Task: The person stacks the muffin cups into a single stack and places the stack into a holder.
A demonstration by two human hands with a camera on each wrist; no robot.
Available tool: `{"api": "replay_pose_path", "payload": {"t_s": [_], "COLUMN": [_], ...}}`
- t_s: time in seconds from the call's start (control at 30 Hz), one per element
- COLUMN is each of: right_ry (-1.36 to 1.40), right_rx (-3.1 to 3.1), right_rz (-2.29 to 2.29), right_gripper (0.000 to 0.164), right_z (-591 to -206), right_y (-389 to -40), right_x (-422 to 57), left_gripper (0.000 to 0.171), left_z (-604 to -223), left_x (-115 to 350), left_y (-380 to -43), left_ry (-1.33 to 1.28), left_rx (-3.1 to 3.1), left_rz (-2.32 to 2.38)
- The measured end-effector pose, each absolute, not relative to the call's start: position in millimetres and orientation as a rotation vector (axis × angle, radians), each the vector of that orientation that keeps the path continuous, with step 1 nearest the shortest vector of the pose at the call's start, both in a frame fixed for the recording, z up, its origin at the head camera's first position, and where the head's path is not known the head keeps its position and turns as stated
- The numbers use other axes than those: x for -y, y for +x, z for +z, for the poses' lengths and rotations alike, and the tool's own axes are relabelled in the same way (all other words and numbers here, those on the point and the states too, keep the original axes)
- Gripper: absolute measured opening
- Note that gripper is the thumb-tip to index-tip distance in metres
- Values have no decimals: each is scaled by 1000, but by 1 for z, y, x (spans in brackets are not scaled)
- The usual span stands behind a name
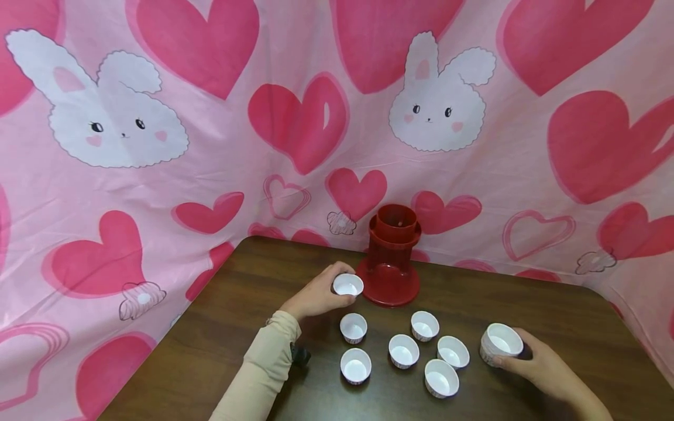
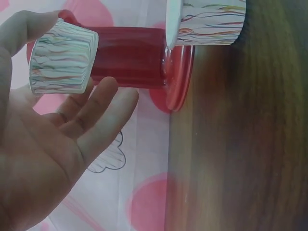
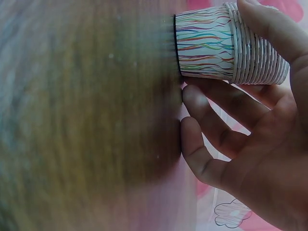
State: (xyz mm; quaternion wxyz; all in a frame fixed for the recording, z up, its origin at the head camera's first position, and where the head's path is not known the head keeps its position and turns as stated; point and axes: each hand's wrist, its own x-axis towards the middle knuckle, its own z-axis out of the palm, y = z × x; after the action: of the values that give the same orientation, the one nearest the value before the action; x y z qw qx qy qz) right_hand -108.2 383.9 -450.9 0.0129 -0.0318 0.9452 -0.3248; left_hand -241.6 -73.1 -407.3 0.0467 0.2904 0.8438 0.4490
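My left hand [image 1: 318, 294] pinches one small white paper cup [image 1: 348, 285] between thumb and fingers, raised above the table in front of the red stand. In the left wrist view this cup [image 2: 63, 60] shows wavy coloured lines on its side. On the right, my right hand [image 1: 547, 367] grips a stack of the same cups [image 1: 495, 346], upright on the table. Its many nested rims show in the right wrist view, where thumb and fingers [image 3: 204, 108] lie around the stack [image 3: 204, 45]. Several single cups [image 1: 403, 352] stand mouth up between the hands.
A red plastic stand [image 1: 390, 283] with a round base and a cylinder on top rises at the table's back edge. Behind the brown wooden table [image 1: 174, 374] hangs a pink cloth [image 1: 295, 47] printed with hearts and rabbits.
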Motion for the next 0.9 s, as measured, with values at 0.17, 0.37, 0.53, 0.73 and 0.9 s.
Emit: {"api": "replay_pose_path", "payload": {"t_s": [0.17,0.37,0.53,0.73,0.9], "right_ry": [-93,-88,-74,-79,-98], "right_rx": [-2950,-2940,-2920,-2923,-2939], "right_rz": [-1003,-1005,-1013,-1032,-1047], "right_gripper": [64,65,67,67,65], "right_z": [-450,-449,-449,-450,-452], "right_y": [-108,-108,-108,-107,-106], "right_x": [-383,-383,-385,-385,-385], "left_gripper": [54,60,58,56,55], "left_z": [-406,-402,-396,-387,-383], "left_x": [68,57,41,19,3], "left_y": [-243,-244,-241,-236,-234], "left_ry": [869,885,905,923,956], "left_rx": [-2540,-2534,-2516,-2506,-2523], "left_rz": [1379,1342,1320,1306,1287]}}
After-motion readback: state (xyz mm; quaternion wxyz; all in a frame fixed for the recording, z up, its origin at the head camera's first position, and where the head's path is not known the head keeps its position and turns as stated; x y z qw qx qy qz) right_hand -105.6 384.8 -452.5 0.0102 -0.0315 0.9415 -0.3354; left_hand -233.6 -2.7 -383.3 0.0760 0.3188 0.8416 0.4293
